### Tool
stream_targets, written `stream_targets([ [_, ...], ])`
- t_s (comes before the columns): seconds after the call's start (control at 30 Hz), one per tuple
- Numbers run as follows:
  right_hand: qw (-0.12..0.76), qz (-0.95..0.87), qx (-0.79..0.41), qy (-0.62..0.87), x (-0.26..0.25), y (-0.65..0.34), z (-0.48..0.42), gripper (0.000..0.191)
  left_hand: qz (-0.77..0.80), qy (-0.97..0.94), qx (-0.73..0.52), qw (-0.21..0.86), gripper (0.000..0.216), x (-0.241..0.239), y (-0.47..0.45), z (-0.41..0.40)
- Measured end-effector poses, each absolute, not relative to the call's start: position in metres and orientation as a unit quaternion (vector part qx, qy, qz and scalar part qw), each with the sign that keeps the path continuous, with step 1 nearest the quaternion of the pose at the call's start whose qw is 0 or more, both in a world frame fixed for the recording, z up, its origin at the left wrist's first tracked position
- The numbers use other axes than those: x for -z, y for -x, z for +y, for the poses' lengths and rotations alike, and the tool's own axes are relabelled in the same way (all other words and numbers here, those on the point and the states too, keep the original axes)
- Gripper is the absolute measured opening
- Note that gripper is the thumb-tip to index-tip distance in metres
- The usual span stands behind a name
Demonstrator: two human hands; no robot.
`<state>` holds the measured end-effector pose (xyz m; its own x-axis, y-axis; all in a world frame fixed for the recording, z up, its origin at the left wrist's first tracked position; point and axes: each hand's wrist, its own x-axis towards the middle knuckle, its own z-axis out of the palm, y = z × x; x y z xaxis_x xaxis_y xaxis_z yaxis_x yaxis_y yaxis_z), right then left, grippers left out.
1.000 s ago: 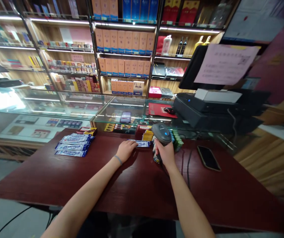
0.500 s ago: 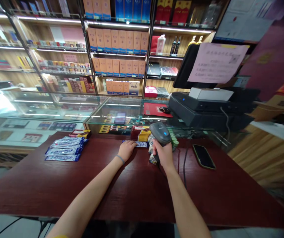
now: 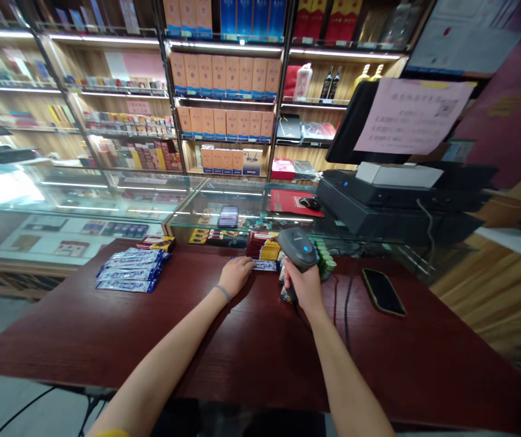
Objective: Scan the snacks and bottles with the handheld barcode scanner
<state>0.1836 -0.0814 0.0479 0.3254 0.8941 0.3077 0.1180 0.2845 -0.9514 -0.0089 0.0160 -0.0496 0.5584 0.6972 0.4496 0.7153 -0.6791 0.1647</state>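
the lettering on the blue-and-white wrapped bar (image 3: 265, 265) is too small and blurred to read, and the same goes for the stack of matching blue-and-white bars (image 3: 129, 271) lying well off to the left on the dark red wooden table (image 3: 251, 346). the pink sheet (image 3: 413, 115) taped over the back of the black monitor carries rows of print and what looks like a square code in its upper right corner, but none of it can be made out. the handheld barcode scanner (image 3: 297, 247) shows a small blue light on its grey head and no brand i can read. the left hand (image 3: 235, 274) reaches forward with the arm nearly straight, palm down, fingers spread loosely and resting on the near end of the single bar, which lies flat at the far edge of the table just in front of the glass counter (image 3: 224, 203); it presses rather than grips. a thin band circles that wrist. the right hand (image 3: 305, 286) is wrapped tightly around the scanner's handle, holding it upright just right of the bar, with the head tipped down and leftward towards it. small packs of sweets stand close behind the scanner. a dark smartphone (image 3: 383, 292) lies face up on the table to the right, apart from both hands.
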Motion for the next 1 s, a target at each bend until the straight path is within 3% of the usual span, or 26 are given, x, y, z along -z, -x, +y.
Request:
stream_targets([
  [0.4,0.571,-0.580,-0.331,0.477,-0.039,-0.149,-0.091,0.047,-0.507,0.812,0.273,0.092,0.048,0.037,0.171,-0.019],
  [0.7,0.485,-0.634,-0.348,0.492,-0.016,-0.119,-0.095,0.041,-0.619,0.740,0.234,0.120,0.045,0.047,0.306,-0.057],
  [1.0,0.471,-0.645,-0.349,0.489,-0.003,-0.109,-0.097,0.031,-0.661,0.711,0.219,0.096,0.055,0.065,0.330,-0.050],
])
